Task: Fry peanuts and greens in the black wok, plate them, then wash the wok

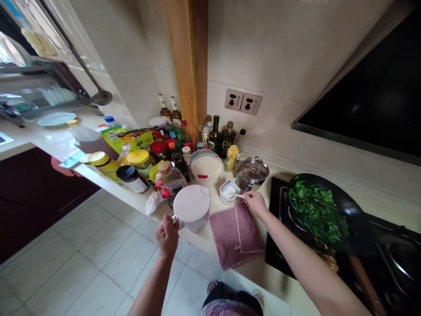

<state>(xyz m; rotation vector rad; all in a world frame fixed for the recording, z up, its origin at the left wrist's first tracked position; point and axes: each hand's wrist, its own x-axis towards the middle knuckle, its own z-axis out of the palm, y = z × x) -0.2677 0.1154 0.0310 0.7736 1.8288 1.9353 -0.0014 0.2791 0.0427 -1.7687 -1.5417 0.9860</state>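
Observation:
My left hand point(167, 236) is closed around the handle of a lidded container point(191, 204) with a flat white top, at the counter's front edge. In my right hand point(255, 202) is the handle of a small white spoon point(240, 195). The spoon's bowl end sits in a small square tub point(225, 201) of white powder, whose lid stands raised. Beneath my right wrist lies a folded mauve cloth point(225, 237). Just behind the tub are a steel lidded pot point(253, 173) and a round plastic tub point(206, 166) with pale contents.
A wok point(348, 202) of chopped leafy greens point(314, 206) is on the black stove at right, with a wooden-handled spatula point(365, 281). Jars and bottles point(215, 137) crowd the left and back of the counter. A ladle point(101, 96) hangs at upper left.

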